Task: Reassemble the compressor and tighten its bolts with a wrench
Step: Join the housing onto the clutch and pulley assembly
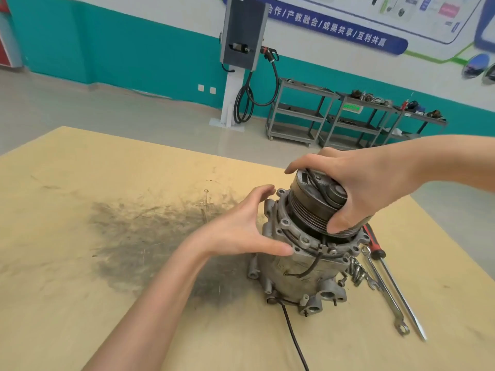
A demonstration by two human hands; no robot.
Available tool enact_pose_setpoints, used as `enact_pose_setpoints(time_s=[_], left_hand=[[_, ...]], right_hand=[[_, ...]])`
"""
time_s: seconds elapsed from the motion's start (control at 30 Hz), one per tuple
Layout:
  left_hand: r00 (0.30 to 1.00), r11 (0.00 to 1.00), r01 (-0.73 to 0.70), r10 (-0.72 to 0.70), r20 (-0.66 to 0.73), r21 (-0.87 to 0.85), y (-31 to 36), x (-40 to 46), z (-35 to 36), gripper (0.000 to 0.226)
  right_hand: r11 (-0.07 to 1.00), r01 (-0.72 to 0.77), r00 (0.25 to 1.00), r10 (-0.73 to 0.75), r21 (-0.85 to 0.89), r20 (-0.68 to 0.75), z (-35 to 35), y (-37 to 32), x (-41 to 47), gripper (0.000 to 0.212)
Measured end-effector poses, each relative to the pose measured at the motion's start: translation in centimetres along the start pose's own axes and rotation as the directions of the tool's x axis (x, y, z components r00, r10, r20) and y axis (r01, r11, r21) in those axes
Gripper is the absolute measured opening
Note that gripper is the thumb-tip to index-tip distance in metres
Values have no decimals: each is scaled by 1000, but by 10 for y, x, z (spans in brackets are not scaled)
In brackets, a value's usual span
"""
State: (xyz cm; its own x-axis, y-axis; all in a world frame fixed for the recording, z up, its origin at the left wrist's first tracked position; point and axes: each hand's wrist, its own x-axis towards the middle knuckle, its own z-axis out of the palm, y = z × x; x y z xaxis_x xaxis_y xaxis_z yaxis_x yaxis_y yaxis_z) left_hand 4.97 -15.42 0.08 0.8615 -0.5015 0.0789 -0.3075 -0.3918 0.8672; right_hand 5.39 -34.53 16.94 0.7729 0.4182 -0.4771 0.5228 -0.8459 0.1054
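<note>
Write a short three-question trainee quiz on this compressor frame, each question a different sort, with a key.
1. True or false: the wrench is in one of the hands.
2. Which hand grips the pulley assembly? A) left hand B) right hand
3. Fill in: the loose bolts lie on the table between the compressor body and the ____.

Key: 1 false, it lies on the table beside the red-handled screwdriver; 2 B; 3 wrench.
</note>
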Motion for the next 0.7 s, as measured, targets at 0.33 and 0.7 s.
enact_pose_setpoints(time_s=[0.33,0.7], left_hand=[[991,981,-92,74,-110,-171,-22,12,13,104],[989,987,-76,56,-140,-139,-25,14,14,113]], right_hand=[[986,163,984,-159,41,-82,3,9,0,85],[964,123,926,-197,-237,-321,14,9,4,108]])
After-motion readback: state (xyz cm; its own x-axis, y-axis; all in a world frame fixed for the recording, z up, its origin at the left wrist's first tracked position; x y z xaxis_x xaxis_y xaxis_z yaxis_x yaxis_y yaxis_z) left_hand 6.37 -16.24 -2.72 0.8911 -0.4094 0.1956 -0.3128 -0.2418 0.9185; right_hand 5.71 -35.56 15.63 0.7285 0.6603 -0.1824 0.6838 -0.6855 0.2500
